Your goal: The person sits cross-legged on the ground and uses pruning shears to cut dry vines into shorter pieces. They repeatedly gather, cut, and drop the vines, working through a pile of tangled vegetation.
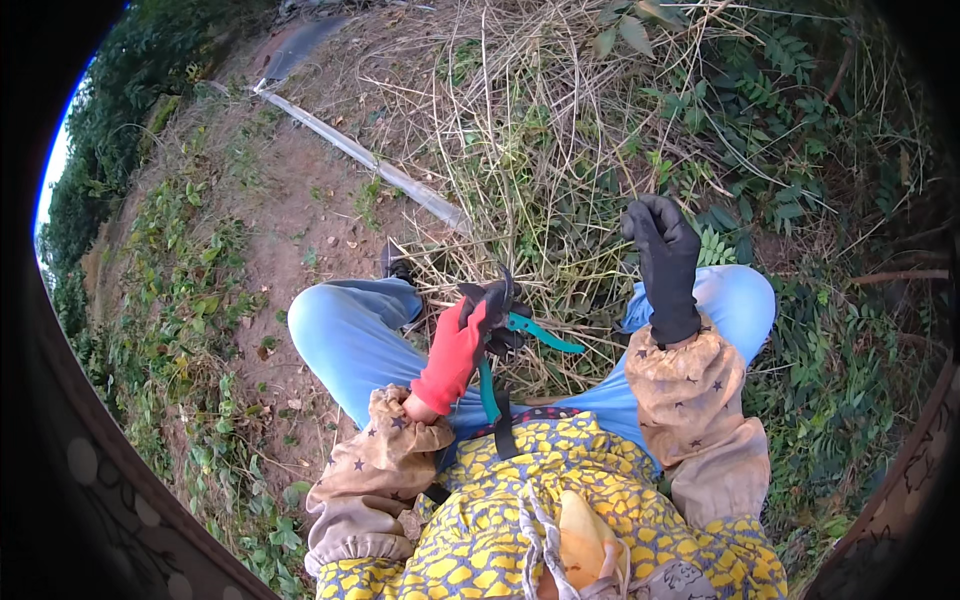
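Observation:
My left hand [460, 340], in a red glove with dark fingers, is closed around a pair of pruning shears [545, 334]. Its teal handles are spread apart, and the dark blade end shows beside my fingers. My right hand [663, 255], in a black glove, is raised over my right knee with its fingers curled together. Whatever they may pinch is too small to make out. Dry, cut-looking stalks [540, 190] lie tangled in front of both hands, with a few green leaves among them.
I am low to the ground, knees [340, 325] bent apart. A long pale pole [370, 160] lies across bare soil [285, 220] at the left, ending near a dark flat sheet [305, 45]. Leafy green plants [790, 190] grow at the right; a brown branch [900, 276] juts in there.

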Demonstrator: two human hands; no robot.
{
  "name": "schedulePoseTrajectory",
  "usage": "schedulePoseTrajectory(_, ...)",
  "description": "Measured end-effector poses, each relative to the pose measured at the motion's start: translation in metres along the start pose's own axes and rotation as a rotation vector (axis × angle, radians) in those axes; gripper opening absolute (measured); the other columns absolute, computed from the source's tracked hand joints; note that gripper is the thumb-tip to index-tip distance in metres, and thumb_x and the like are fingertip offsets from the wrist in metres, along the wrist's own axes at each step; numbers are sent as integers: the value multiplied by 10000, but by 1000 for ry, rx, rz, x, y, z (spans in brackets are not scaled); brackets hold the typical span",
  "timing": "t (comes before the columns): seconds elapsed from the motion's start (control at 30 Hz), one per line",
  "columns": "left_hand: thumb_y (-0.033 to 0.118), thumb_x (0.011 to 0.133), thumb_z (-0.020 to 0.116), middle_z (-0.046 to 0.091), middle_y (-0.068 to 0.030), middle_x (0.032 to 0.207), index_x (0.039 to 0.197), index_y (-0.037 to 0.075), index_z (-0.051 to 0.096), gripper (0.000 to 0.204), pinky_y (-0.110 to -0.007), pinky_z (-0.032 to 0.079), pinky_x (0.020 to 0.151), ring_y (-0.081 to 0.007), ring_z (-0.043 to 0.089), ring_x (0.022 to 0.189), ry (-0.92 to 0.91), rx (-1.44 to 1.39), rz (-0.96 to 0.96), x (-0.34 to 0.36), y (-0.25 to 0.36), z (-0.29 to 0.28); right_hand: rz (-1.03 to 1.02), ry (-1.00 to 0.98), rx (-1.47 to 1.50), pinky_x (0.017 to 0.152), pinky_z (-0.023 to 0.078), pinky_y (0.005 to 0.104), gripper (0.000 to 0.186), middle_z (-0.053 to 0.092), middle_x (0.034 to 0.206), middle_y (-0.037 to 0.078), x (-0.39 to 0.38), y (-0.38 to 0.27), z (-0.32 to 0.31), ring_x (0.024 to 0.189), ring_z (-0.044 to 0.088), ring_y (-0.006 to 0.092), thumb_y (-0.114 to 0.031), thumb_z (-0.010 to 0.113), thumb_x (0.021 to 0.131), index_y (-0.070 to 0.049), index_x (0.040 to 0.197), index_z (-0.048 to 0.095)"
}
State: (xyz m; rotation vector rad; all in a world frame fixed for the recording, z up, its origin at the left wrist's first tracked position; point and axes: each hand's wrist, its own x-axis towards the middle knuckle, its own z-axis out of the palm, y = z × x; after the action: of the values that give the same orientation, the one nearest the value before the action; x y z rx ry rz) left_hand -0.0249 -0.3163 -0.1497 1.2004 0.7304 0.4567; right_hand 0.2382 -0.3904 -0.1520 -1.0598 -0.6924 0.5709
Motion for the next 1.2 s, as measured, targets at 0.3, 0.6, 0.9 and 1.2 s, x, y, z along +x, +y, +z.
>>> schedulePoseTrajectory(0.3,402,1037,382,711,-130,967,1242,-27,586,518,-222,467,540,-130,641,616,490,0,292,-23,66,-29,548,-1265,-1266,1111,336,435,636,462,1399,206,-78,2,13,1331,420,362,-482,611,889,-78,1363,486)
schedulePoseTrajectory(0.6,360,1030,437,694,-134,1057,1310,-15,544,480,-245,509,617,-154,671,776,450,112,378,-28,69,-19,-548,-353,-982,987,446,446,682,521,1327,173,-70,-125,38,1194,530,356,-283,796,762,-41,1324,495)
schedulePoseTrajectory(0.9,324,1049,404,597,-153,1272,1369,-27,470,480,-327,563,884,-228,644,1069,166,-113,363,-10,48,37,-568,-460,-1155,1093,283,536,1094,428,1353,192,-82,-44,77,1295,401,374,-538,812,625,-11,1444,314)
schedulePoseTrajectory(1.2,305,1049,417,570,-138,1324,1368,-27,467,464,-350,496,983,-223,584,1170,152,-190,195,1,-9,23,-436,-435,-1307,1094,251,536,1059,419,1346,177,-97,23,61,1294,386,358,-442,816,628,0,1436,294)
